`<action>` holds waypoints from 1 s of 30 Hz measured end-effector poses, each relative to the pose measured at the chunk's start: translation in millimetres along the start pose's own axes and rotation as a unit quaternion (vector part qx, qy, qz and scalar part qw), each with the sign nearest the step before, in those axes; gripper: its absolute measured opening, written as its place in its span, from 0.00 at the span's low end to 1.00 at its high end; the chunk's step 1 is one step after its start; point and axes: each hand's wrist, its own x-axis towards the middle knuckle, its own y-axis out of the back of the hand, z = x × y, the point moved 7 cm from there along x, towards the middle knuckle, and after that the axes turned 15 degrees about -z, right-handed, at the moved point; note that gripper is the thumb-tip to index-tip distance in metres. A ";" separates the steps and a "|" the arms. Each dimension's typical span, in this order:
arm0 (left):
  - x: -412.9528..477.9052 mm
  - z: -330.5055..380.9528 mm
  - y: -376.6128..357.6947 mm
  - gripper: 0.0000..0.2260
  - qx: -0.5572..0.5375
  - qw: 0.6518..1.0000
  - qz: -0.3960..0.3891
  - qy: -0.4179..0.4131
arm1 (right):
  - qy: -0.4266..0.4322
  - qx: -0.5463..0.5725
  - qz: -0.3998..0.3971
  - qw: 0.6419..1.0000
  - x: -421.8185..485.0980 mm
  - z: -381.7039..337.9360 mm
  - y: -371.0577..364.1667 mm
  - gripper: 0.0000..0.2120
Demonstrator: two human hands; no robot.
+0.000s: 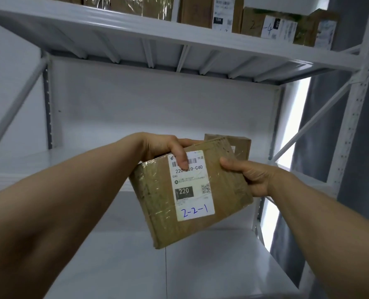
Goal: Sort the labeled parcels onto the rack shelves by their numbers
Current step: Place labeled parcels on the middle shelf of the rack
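I hold a taped brown cardboard parcel (pixel 155 197) in both hands in front of the white rack. Its white label faces me and reads "220" in print and "2-2-1" in blue handwriting. My left hand (pixel 164 147) grips the parcel's top left edge, thumb lying over the label's barcode. My right hand (pixel 250 175) grips the right edge, thumb on the front face. The parcel is tilted, its lower corner pointing down over the lower shelf. A second brown parcel (pixel 242 147) stands on the middle shelf (pixel 56 165), just behind the held one and mostly hidden by it.
The top shelf (pixel 157 33) carries several brown parcels; one label there reads "2-4" (pixel 270 29). A lower shelf (pixel 123 266) spreads below my arms. The rack's white right upright (pixel 356 117) and diagonal braces frame the bay; a grey wall lies right.
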 end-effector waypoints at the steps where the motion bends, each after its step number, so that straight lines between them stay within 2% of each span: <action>1: 0.8 -2.6 -1.0 0.26 -0.007 1.000 0.000 0.002 | -0.002 0.007 -0.005 1.000 0.9 1.5 1.3 0.47; 5: 4.8 -7.7 -3.5 0.25 -0.012 1.000 0.015 0.007 | -0.001 0.016 -0.002 1.000 6.4 7.7 9.6 0.39; 8: 1.0 -11.5 5.1 0.28 0.003 0.998 0.052 0.019 | 0.017 0.011 0.011 1.000 15.2 7.3 17.7 0.34; 10: -11.3 -14.8 19.4 0.36 0.041 0.990 0.125 0.050 | 0.026 0.012 0.029 0.999 22.7 7.0 23.7 0.34; 12: -33.4 -17.7 38.6 0.45 0.102 0.965 0.225 0.090 | 0.041 0.009 0.053 0.998 32.6 3.6 27.4 0.34; 13: -47.1 -19.2 49.2 0.47 0.118 0.949 0.278 0.093 | 0.056 0.006 0.069 0.996 38.4 -1.2 26.9 0.32; 16: -91.0 -31.1 77.9 0.44 0.077 0.902 0.425 0.010 | 0.120 0.006 0.121 0.985 61.4 -21.9 20.1 0.26; 18: -123.0 -49.1 95.4 0.45 0.009 0.864 0.498 -0.073 | 0.161 0.001 0.147 0.976 83.2 -37.2 12.6 0.27; 21: -160.4 -83.5 117.1 0.48 -0.086 0.838 0.520 -0.143 | 0.215 0.002 0.182 0.960 123.1 -57.0 0.9 0.32; 23: -179.9 -100.5 131.4 0.41 -0.102 0.841 0.509 -0.150 | 0.239 0.001 0.195 0.951 152.9 -67.3 -10.7 0.33; 25: -199.3 -110.8 148.0 0.24 -0.083 0.851 0.496 -0.148 | 0.261 -0.007 0.206 0.943 185.4 -76.1 -24.9 0.31; 26: -210.3 -117.1 158.0 0.16 -0.072 0.855 0.493 -0.141 | 0.264 -0.003 0.222 0.939 202.7 -77.4 -31.7 0.34; 27: -223.9 -124.8 168.1 0.13 -0.064 0.855 0.497 -0.132 | 0.260 0.005 0.241 0.935 221.0 -76.8 -39.5 0.40; 29: -253.6 -145.7 190.2 0.15 -0.062 0.849 0.511 -0.117 | 0.241 0.020 0.258 0.936 261.9 -70.4 -57.4 0.50; 30: -268.7 -157.1 200.3 0.16 -0.061 0.847 0.516 -0.108 | 0.231 0.021 0.255 0.939 283.5 -65.8 -67.1 0.52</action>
